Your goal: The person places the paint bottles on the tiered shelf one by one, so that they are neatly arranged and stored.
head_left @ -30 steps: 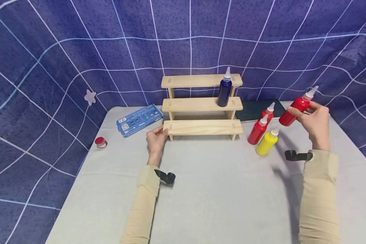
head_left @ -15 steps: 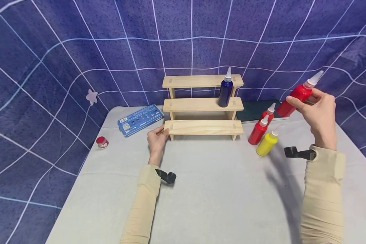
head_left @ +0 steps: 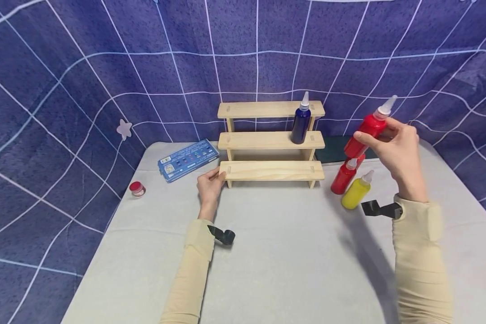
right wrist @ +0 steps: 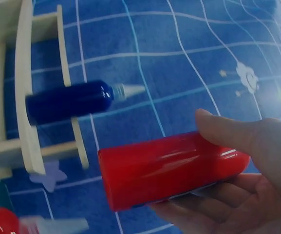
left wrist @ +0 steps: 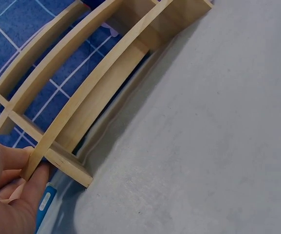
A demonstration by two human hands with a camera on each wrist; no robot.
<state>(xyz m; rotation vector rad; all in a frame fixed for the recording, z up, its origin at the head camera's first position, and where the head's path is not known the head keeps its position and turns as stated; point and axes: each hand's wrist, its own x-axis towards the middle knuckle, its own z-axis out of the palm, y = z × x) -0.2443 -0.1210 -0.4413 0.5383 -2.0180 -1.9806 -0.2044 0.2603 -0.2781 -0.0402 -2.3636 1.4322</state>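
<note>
My right hand (head_left: 401,146) holds a red squeeze bottle (head_left: 366,134) with a clear pointed nozzle, raised and tilted above the other bottles at the right. In the right wrist view the thumb and fingers wrap round this red bottle (right wrist: 169,168). My left hand (head_left: 209,186) pinches the left end of the lowest step of a three-tier wooden shelf (head_left: 271,171); the left wrist view shows thumb and fingers on that wooden end (left wrist: 33,163). A dark blue bottle (head_left: 301,125) stands at the right of the middle step.
Below the raised bottle stand another red bottle (head_left: 343,177), a partly hidden red one (head_left: 360,161) and a yellow bottle (head_left: 356,193). A dark green flat item (head_left: 332,148) lies behind. A blue box (head_left: 188,160) and a small red-lidded jar (head_left: 137,189) are at the left.
My right hand has lifted the red bottle, then carried it left toward the shelf, over the standing bottles. My left hand keeps its grip on the shelf.
</note>
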